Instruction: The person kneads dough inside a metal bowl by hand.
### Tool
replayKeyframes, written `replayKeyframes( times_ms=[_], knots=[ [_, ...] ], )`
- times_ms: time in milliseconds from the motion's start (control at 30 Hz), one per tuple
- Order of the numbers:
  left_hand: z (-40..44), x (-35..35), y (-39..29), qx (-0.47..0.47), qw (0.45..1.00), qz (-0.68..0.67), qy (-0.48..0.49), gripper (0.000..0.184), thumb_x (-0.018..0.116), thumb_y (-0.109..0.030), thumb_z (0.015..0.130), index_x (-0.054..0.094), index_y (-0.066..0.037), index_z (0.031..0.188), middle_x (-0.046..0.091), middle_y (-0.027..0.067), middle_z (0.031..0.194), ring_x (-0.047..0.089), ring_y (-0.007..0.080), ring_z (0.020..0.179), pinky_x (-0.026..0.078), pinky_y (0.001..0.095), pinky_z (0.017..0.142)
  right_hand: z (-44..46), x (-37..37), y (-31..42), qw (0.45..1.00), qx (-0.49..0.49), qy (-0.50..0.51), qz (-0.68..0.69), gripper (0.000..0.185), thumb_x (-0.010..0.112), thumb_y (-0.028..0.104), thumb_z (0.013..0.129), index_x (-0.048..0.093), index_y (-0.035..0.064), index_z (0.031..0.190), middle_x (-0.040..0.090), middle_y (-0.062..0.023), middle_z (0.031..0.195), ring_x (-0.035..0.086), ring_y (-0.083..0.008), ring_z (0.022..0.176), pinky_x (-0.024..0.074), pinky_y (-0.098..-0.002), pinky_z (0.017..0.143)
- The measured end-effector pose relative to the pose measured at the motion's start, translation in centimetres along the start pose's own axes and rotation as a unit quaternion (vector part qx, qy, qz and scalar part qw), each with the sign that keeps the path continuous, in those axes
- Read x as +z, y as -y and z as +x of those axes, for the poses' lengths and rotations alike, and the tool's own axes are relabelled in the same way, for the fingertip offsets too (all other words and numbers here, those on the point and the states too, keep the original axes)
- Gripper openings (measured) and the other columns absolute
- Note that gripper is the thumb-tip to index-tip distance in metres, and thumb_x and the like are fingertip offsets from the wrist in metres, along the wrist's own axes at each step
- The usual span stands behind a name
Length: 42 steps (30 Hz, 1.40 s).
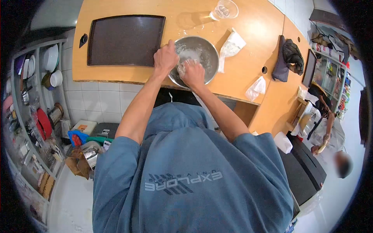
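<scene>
A steel mixing bowl (211, 54) stands at the table's near edge, with white flour (190, 53) and sticky bits on its inside. My left hand (166, 58) is closed at the bowl's left rim, gripping it. Inside the bowl's near part, my right hand (192, 73) is curled into pale, sticky dough (181, 70), which clings to its fingers. How much dough lies under that hand is hidden. To the right of the bowl lies a white plastic bag (232, 46) with its mouth twisted.
A dark baking tray (126, 40) lies left of the bowl. Behind are a clear plastic cup (226, 9) and, to the right, a small bag (255, 88) and dark cloth bundle (292, 58). Shelves (42, 116) line the left; another person (324, 128) is at right.
</scene>
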<state>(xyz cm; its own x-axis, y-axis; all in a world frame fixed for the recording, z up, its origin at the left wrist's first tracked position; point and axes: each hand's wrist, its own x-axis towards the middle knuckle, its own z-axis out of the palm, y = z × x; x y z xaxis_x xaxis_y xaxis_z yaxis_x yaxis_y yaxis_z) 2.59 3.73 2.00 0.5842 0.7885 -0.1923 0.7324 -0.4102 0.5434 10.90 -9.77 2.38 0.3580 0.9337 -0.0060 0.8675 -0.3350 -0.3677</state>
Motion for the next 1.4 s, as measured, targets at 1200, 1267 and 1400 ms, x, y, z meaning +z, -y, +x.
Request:
replayKeyframes(
  times_ms=[1200, 1267, 1400],
  knots=[
    [1.4, 1.0, 0.6, 0.029, 0.998, -0.042, 0.033, 0.028, 0.060, -0.006, 0.083, 0.052, 0.001, 0.109, 0.069, 0.0274, 0.095, 0.068, 0.0471, 0.089, 0.056, 0.0534, 0.077, 2.8, -2.5, -3.5, 0.896, 0.198, 0.000, 0.398, 0.036, 0.080, 0.020, 0.078, 0.062, -0.0021, 0.099, 0.066, -0.0149, 0.091, 0.062, -0.0194, 0.087, 0.0508, -0.0344, 0.077],
    [1.3, 0.8, 0.5, 0.036, 0.999, -0.033, 0.021, 0.025, 0.059, -0.006, 0.084, 0.053, 0.001, 0.108, 0.070, 0.0274, 0.094, 0.068, 0.0466, 0.089, 0.056, 0.0532, 0.077, 2.1, -1.9, -4.4, 0.901, 0.176, -0.020, 0.397, 0.038, 0.079, 0.017, 0.074, 0.061, -0.0015, 0.100, 0.065, -0.0151, 0.092, 0.062, -0.0233, 0.085, 0.0509, -0.0354, 0.078],
    [0.8, 0.5, 0.4, 0.035, 0.998, -0.052, 0.012, 0.019, 0.057, -0.012, 0.094, 0.052, -0.001, 0.108, 0.068, 0.0297, 0.092, 0.067, 0.0490, 0.089, 0.053, 0.0578, 0.076, 1.2, -2.6, -4.1, 0.941, 0.176, -0.001, 0.289, 0.045, 0.077, 0.014, 0.069, 0.059, -0.0013, 0.107, 0.065, -0.0190, 0.096, 0.063, -0.0338, 0.085, 0.0517, -0.0407, 0.080]
  ],
)
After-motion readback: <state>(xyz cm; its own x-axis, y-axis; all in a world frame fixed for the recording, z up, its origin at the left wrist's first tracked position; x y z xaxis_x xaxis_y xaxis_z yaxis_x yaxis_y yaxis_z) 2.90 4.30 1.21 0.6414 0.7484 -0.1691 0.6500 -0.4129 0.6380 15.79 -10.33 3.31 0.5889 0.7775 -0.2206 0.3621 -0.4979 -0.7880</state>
